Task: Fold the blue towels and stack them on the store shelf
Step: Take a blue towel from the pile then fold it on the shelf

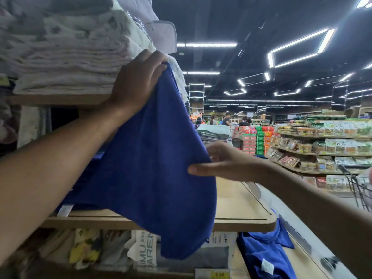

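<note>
The folding step is judged to be in hand. A blue towel [153,168] is held up before the wooden shelf [241,208], draped past its front edge. Its top corner is pinched by the left hand [136,85] at 12 o'clock, and its side edge by the right hand [223,162] at 3 o'clock. The long axis runs from 12 to 6 o'clock, with the free hem pointing down. Next, the held edges likely need to be brought together before the towel is laid on the blue pile [86,194] at 8 o'clock.
</note>
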Demonstrator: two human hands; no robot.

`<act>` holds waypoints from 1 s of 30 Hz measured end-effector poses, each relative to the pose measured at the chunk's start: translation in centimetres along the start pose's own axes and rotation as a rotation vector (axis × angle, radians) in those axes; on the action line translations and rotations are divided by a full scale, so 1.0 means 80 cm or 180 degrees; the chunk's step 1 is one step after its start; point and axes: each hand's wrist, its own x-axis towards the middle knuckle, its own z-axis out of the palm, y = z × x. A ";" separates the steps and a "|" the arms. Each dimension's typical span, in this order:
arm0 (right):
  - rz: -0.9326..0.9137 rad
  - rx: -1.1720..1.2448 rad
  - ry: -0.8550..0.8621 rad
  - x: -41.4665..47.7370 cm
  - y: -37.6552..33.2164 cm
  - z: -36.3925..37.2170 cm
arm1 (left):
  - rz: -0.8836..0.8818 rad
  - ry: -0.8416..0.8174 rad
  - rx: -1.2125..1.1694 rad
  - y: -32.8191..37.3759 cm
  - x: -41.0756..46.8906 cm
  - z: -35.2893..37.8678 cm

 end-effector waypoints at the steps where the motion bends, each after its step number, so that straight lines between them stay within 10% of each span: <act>1: -0.0128 0.0114 -0.0147 -0.002 0.000 0.015 | -0.0011 -0.0007 -0.0019 -0.002 -0.002 -0.001; 9: 0.0297 0.1415 -0.0853 0.012 0.014 0.101 | 0.0074 -0.0152 -0.0111 -0.002 -0.009 -0.007; 14: 0.0008 -0.0920 0.0719 0.032 0.053 0.115 | 0.0097 -0.0222 -0.0135 -0.007 -0.010 -0.009; 20: 0.0509 0.0911 0.2312 0.049 0.077 0.104 | 0.0081 -0.0206 -0.0146 -0.010 -0.012 -0.008; 30: 0.0501 0.2307 0.1104 0.054 0.071 0.088 | 0.0180 -0.0301 0.0011 -0.009 -0.014 -0.012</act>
